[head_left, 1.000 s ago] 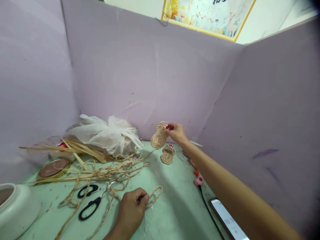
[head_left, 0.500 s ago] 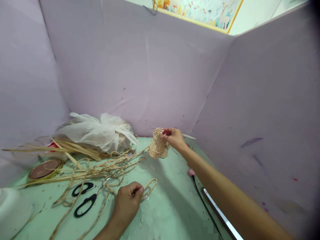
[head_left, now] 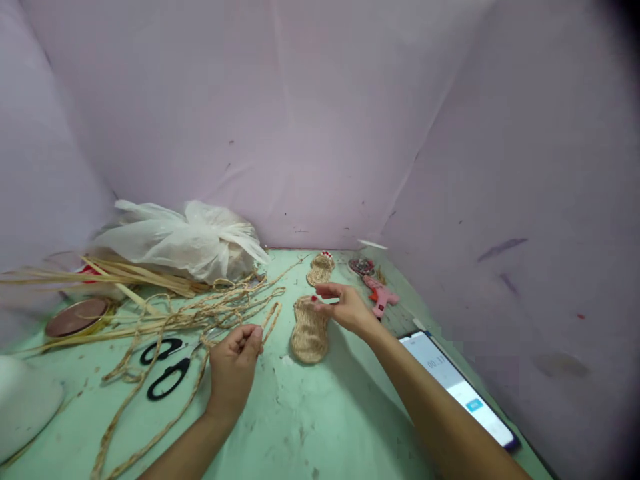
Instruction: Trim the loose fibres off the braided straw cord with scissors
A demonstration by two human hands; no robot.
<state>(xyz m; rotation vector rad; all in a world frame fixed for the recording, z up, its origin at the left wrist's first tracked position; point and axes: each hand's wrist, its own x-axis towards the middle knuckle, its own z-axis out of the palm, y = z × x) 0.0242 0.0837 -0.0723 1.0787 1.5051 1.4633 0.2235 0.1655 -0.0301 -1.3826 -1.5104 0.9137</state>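
My left hand (head_left: 235, 363) pinches a braided straw cord (head_left: 271, 322), whose looped end sticks out past the fingertips. To the right, a small woven straw slipper (head_left: 309, 337) lies on the green table. My right hand (head_left: 345, 308) is over the slipper's far end, thumb and forefinger apart, with a red bead showing by the fingertips. Whether the fingers still touch the slipper is hard to see. Behind it lies a second woven slipper (head_left: 320, 269) with red and white beads at its far end.
Black-handled scissors (head_left: 169, 379) lie left under tangled braided cord (head_left: 200, 327). Straw strips (head_left: 145, 275), a white plastic bag (head_left: 185, 240) and a round brown-topped tin (head_left: 77, 317) are behind. On the right are a pink glue gun (head_left: 383, 295), a bead container (head_left: 361, 266) and a lit phone (head_left: 457, 387).
My right hand has lowered the woven slipper from the air onto the table and its fingers have parted. My left hand keeps the cord. The view has tilted downward.
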